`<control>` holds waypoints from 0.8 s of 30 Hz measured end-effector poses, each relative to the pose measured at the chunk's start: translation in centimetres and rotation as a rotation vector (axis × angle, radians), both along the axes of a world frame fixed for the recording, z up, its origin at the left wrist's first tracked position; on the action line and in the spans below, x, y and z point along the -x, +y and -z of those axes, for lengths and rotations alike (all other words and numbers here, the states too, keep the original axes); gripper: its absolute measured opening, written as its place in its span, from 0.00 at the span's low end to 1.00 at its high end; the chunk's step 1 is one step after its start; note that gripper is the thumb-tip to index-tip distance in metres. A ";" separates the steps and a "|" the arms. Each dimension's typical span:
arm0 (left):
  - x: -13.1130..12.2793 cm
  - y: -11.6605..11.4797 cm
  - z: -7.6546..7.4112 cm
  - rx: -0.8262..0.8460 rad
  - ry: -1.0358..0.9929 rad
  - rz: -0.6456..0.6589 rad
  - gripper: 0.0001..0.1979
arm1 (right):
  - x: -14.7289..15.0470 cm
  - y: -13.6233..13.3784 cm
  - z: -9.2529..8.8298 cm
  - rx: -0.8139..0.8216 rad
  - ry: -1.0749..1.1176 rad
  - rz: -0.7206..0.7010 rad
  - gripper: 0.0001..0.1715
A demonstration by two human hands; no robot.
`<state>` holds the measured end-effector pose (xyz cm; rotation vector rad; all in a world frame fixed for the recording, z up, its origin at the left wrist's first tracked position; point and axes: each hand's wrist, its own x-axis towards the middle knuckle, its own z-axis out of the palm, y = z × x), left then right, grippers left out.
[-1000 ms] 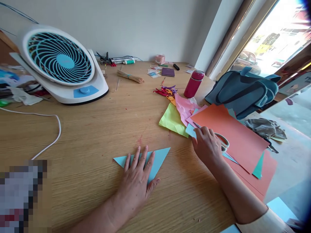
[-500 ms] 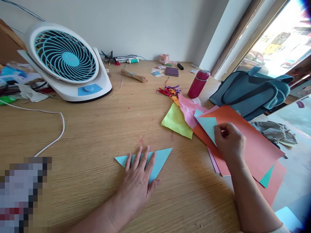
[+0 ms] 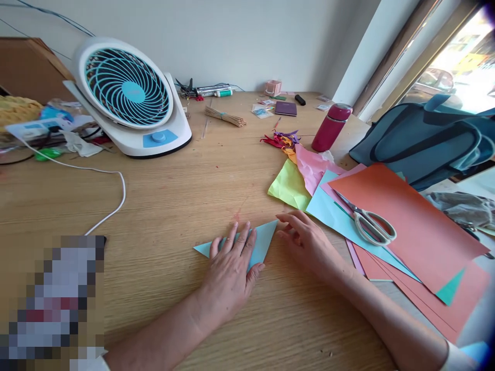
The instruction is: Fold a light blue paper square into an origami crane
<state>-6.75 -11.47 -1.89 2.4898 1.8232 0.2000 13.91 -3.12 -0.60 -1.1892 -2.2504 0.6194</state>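
A light blue paper triangle (image 3: 265, 238) lies on the wooden table (image 3: 174, 196) in front of me. My left hand (image 3: 231, 272) rests flat on it with fingers spread, covering most of its middle. My right hand (image 3: 305, 243) sits just right of the triangle's right corner, fingers loosely apart and empty, its fingertips almost touching that corner. Scissors (image 3: 369, 221) with pale handles lie on a light blue sheet (image 3: 328, 211) to the right.
Orange sheets (image 3: 406, 221), pink paper (image 3: 313, 167) and a yellow-green sheet (image 3: 288, 185) pile up at the right. A white and blue fan (image 3: 131, 98) stands back left with its white cord (image 3: 112, 206). A red bottle (image 3: 330, 128), a blue bag (image 3: 425, 136) and sticks (image 3: 226, 117) lie beyond.
My right hand let go of a blue piece over the orange sheets and came left to the triangle's corner. The scissors now show on the blue sheet. My left hand stayed.
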 end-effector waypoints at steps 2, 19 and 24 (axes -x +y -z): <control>-0.3 -0.1 -0.2 0.009 -0.016 0.024 0.26 | 1.1 0.1 -0.1 -0.039 -0.098 -0.035 0.18; 2.8 1.0 -0.7 -0.187 -0.164 0.246 0.14 | 0.5 1.2 0.3 0.326 0.199 0.164 0.17; 3.0 1.4 -0.8 -0.216 -0.160 0.333 0.15 | 0.1 1.5 0.6 0.376 0.268 0.156 0.16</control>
